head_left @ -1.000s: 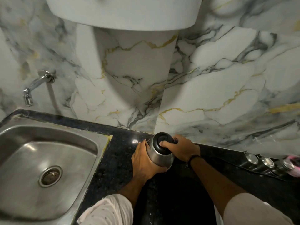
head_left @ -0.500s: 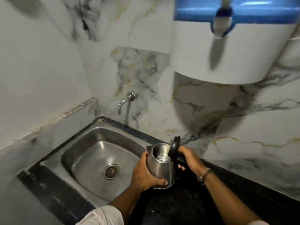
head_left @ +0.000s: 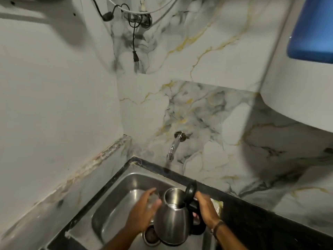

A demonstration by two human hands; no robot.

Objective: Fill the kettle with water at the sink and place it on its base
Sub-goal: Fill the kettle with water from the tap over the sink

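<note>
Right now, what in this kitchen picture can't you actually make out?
Head view only:
- Round sink drain: partly hidden behind the steel kettle with its black lid open.
- Left hand: motion-blurred; touching the kettle or not, unclear.
- Blue-and-white wall appliance: cut off by the right edge.
- Kettle base: not in frame.
- Chrome wall tap: no stream visible.
</note>
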